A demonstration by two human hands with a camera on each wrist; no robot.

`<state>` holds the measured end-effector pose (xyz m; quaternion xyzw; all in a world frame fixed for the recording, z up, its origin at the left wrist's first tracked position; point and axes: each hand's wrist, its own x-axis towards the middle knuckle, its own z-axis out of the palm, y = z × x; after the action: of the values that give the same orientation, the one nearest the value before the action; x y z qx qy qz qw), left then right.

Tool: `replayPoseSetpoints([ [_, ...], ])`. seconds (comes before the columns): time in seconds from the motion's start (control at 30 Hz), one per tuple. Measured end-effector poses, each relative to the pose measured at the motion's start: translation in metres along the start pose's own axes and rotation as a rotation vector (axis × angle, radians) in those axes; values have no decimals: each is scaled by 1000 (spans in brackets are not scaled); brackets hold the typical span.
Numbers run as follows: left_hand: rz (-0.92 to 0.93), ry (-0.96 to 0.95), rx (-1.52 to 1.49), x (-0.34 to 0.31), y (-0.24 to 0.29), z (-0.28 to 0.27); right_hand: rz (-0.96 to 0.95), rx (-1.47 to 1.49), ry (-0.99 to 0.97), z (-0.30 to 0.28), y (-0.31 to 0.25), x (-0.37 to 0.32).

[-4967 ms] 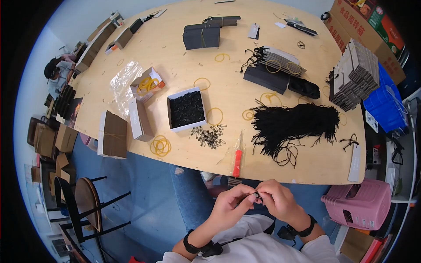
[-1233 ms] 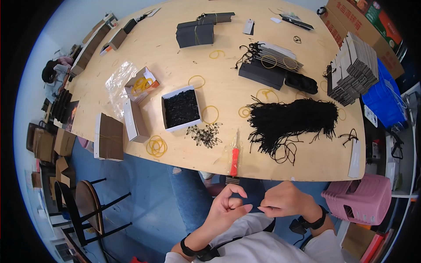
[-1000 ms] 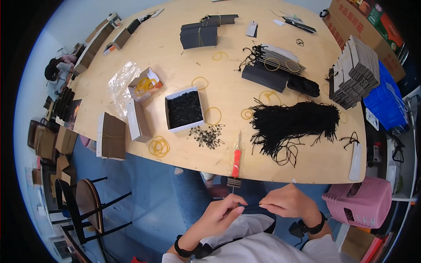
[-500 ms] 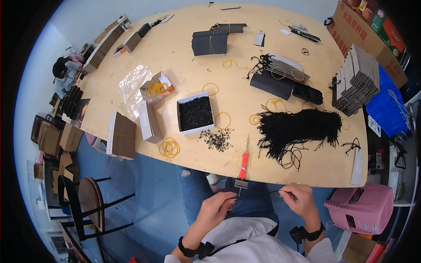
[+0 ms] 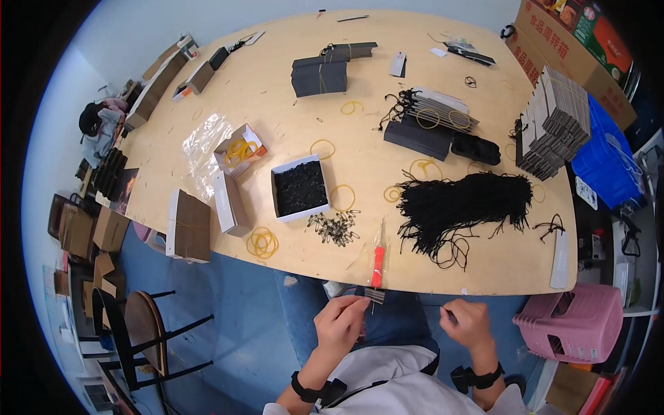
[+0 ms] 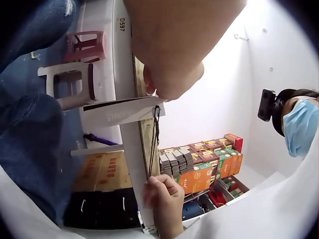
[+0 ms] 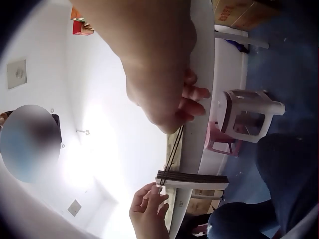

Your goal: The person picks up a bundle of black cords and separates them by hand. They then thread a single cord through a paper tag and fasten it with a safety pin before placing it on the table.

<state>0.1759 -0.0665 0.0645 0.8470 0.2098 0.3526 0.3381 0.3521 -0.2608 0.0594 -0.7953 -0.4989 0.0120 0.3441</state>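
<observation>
A small stack of grey cards point(image 5: 374, 295) with a white outer face stands on end just below the table's near edge. In the left wrist view, black cord point(image 6: 153, 144) runs doubled from the stack's upper end across to my right hand. My left hand point(image 5: 339, 325) has its fingertips right at that upper end, pinching the cord there; a tiny shiny bit shows beside them in the right wrist view. Off to the right, my right hand point(image 5: 467, 324) grips the far end of the cord with curled fingers, holding it stretched.
The table point(image 5: 290, 270) carries a red-handled tool point(image 5: 377, 266), a pile of safety pins point(image 5: 335, 228), a box of black pieces point(image 5: 326, 187), black cords point(image 5: 463, 204), yellow rubber bands point(image 5: 263, 242) and card stacks point(image 5: 557, 128). A pink stool point(image 5: 570, 321) stands right.
My hands, together five seconds ago over a small dark thing, have drawn apart. The left moved forward to the card stack and the right moved rightwards, stretching the cord. The view shifted slightly.
</observation>
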Motion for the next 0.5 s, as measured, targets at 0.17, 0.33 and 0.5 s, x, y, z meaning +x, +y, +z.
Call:
replayPoseSetpoints([
  [0.17,82,7,89,-1,-8,1,36,39,-33,9,4,-8],
  [0.33,-87,-69,-38,6,-4,-1,67,8,-45,13,3,-7],
  [0.5,-94,-184,-212,-8,-14,-7,148,76,-11,18,7,-12],
])
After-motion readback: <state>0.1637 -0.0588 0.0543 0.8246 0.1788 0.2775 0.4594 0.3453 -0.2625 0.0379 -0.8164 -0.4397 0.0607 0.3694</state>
